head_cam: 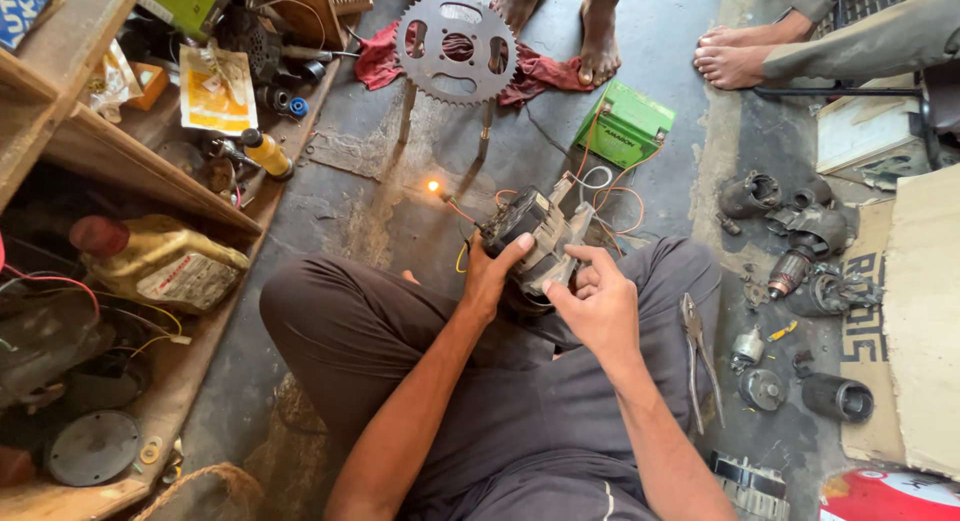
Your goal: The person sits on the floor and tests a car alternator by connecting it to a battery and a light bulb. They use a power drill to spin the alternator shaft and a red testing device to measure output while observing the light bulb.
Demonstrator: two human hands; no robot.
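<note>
In the head view, you sit on the floor with your legs folded, and the work sits at the centre of the frame, just above your knees. Your left hand is wrapped around the dark end of a small electric motor unit, thumb on top, fingers closed on its side. Your right hand rests against the lighter metal end of the same unit, fingers curled loosely on it, so both hands hold it between them.

As for progress, it looks like the unit is already wired up: orange and yellow wires run from it to the green battery in the upper middle of the frame, and a small bulb glows just left of the unit. So a live connection seems made; the unit itself is apparently partly stripped, and whether anything remains loose inside you cannot tell from here.

To the right of your knee lie pliers, and further right a scatter of motor parts. A toothed sprocket lies at the top on a red cloth.
</note>
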